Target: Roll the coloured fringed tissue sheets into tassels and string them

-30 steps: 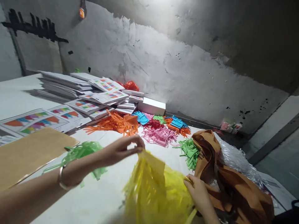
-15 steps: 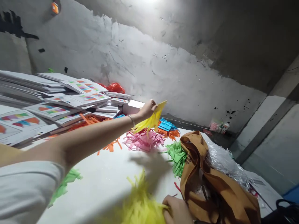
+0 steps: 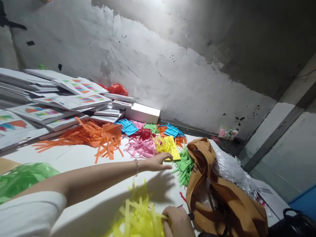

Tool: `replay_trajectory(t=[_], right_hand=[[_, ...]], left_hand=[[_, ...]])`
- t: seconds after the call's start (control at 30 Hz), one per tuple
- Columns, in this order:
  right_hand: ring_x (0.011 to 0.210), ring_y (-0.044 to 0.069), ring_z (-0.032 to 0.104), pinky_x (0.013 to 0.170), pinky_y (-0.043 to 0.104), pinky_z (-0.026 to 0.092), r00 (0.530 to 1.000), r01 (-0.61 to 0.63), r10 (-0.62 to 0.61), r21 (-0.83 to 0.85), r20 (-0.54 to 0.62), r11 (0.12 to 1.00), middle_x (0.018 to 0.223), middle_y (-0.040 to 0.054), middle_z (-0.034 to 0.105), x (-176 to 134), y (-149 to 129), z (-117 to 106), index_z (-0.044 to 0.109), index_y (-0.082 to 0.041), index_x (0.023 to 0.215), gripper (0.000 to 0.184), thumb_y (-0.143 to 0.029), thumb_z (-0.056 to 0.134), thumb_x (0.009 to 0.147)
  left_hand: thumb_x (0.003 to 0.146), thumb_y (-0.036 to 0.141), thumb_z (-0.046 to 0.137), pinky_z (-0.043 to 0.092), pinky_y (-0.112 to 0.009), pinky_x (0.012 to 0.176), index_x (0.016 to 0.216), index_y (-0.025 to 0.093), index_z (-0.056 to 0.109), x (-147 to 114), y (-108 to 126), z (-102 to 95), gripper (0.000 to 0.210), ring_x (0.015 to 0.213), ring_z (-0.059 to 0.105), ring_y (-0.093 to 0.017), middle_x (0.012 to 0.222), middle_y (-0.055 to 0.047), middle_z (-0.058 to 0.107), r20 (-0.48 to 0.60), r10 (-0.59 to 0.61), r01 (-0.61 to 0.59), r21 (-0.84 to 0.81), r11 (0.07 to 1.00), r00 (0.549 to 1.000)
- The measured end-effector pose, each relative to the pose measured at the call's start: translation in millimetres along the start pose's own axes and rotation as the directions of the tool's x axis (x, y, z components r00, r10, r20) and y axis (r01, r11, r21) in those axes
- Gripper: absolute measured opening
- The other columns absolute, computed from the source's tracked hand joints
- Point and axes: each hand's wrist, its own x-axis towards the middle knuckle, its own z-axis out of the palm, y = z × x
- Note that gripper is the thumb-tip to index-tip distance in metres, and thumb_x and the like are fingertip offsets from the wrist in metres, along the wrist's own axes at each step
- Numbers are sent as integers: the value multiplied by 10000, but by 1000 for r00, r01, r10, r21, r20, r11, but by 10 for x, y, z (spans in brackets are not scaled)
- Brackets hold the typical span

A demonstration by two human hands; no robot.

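My left hand point(image 3: 158, 162) reaches out over the table, open, its fingers apart and nothing held. Just beyond its fingertips a yellow fringed tissue-paper piece point(image 3: 174, 152) lies across pink fringed paper point(image 3: 142, 147) and beside a green fringed bundle point(image 3: 184, 168). At the bottom, my right hand point(image 3: 179, 221) is closed, with thumb and fingers at the edge of a loose heap of yellow fringed paper point(image 3: 138, 215). The heap is partly blurred and cut off by the lower edge of the view.
Orange fringed paper point(image 3: 98, 135), blue fringed paper point(image 3: 127, 126) and a white box point(image 3: 143, 113) lie farther back. Stacked printed sheets point(image 3: 71, 100) fill the left. A brown bag point(image 3: 222, 194) stands right, beside clear plastic point(image 3: 234, 168). A green plastic-looking bundle point(image 3: 27, 177) lies left.
My left hand has let go of the yellow fringed paper, which now lies on the pile, and has drawn lower towards me. My right hand stays at the yellow heap.
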Motion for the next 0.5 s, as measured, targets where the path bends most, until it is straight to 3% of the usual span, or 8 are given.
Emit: replay_trajectory(t=[0.13, 0.27, 0.37, 0.5], right_hand=[[764, 190, 636, 707, 270, 419, 986, -3, 11, 47, -167, 999, 814, -9, 702, 68, -155, -116, 642, -247, 910, 249, -40, 532, 826], [817, 202, 648, 800, 317, 456, 955, 55, -25, 93, -295, 994, 843, 20, 703, 105, -377, -284, 635, -238, 975, 283, -43, 445, 897], [843, 209, 659, 839, 330, 466, 962, 79, -60, 61, -267, 995, 884, 18, 720, 117, -489, -428, 639, -245, 1019, 283, -56, 477, 885], [802, 217, 673, 753, 322, 471, 989, 12, -30, -120, -146, 993, 910, 15, 750, 221, -663, -535, 657, -227, 1119, 411, -13, 547, 786]], left_hand=[[757, 342, 835, 569, -292, 847, 1328, 228, 571, -590, 542, 137, 639, 984, 735, -230, 1180, -70, 752, 166, 100, -99, -13, 995, 981], [746, 109, 689, 513, -262, 622, 1064, 226, 706, -991, 838, 87, 339, 723, 736, -230, 839, -29, 788, 116, -21, -6, 223, 975, 993], [734, 75, 636, 467, -231, 572, 890, 221, 723, -1183, 849, -103, 231, 652, 700, -191, 751, -8, 759, 90, -41, 18, 238, 971, 995], [759, 76, 606, 513, -262, 667, 959, 206, 713, -1481, 925, -307, 262, 729, 707, -201, 831, -30, 760, 28, -51, 43, 246, 968, 998]])
